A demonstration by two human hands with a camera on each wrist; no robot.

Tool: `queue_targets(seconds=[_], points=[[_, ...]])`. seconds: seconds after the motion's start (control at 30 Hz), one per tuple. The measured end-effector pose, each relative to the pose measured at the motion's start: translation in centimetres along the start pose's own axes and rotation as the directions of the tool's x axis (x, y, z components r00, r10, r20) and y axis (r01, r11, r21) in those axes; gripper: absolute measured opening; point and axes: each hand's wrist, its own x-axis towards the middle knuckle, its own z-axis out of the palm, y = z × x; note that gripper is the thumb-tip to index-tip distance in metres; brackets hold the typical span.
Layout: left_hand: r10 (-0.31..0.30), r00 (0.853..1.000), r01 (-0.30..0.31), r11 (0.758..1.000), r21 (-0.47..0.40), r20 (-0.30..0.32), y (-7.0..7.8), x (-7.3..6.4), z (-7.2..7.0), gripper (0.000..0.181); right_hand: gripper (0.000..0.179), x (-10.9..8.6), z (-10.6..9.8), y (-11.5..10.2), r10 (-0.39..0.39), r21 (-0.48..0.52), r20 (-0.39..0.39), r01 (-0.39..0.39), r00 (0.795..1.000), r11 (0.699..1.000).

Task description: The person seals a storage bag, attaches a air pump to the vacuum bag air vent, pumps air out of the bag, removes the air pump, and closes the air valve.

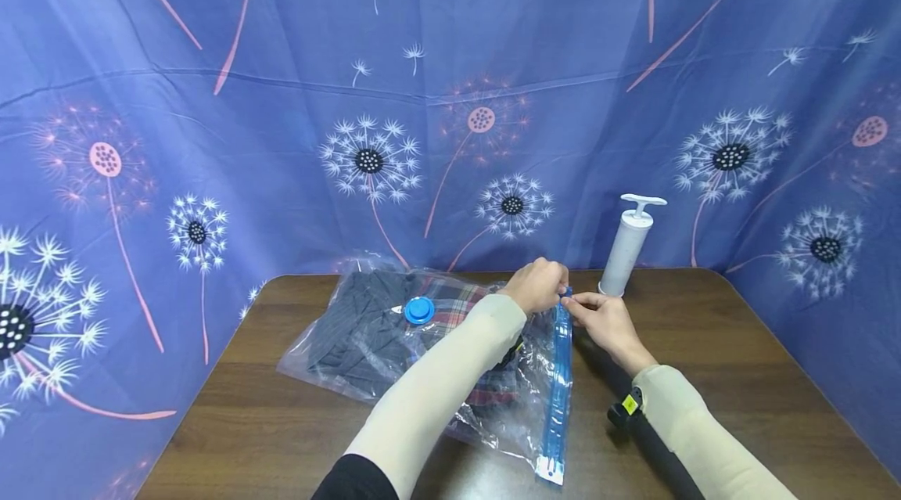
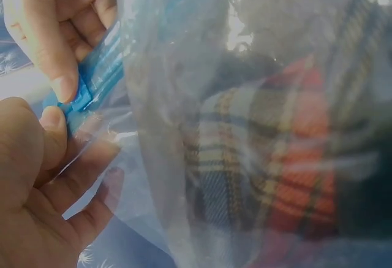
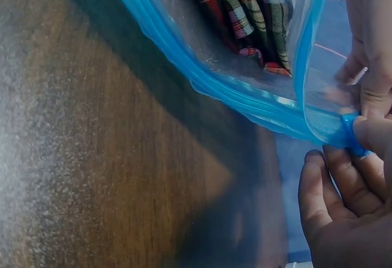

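A clear vacuum storage bag [image 1: 380, 343] lies on the table, with dark quilted clothing [image 1: 359, 312] and a plaid garment [image 2: 263, 151] inside. Its blue zip seal [image 1: 558, 383] runs along the right side; in the right wrist view its near part gapes. At the seal's far end, my left hand [image 1: 540, 283] pinches the bag's corner. Right beside it, my right hand [image 1: 607, 324] pinches a small blue zip slider [image 3: 350, 134] between thumb and fingers. A round blue valve cap [image 1: 418, 310] sits on top of the bag.
A white hand pump [image 1: 626, 250] stands upright at the table's back edge, just beyond my right hand. The brown wooden table [image 1: 676, 312] meets a blue dandelion-print cloth [image 1: 436, 132] behind and at the sides.
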Motion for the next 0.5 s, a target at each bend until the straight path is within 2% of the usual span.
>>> queue_targets(seconds=[0.37, 0.5], points=[[-0.017, 1.0, 0.017, 1.0, 0.007, -0.026, 0.01, 0.23, -0.07, 0.007, 0.035, -0.56, 0.2, 0.57, -0.006, -0.049, 0.024, 0.007, 1.0, 0.999], [-0.02, 1.0, 0.02, 1.0, -0.007, 0.0, -0.02, 0.21, -0.25, 0.007, 0.037, -0.87, 0.32, 0.49, 0.017, -0.008, 0.047, -0.017, 0.999, 1.0]])
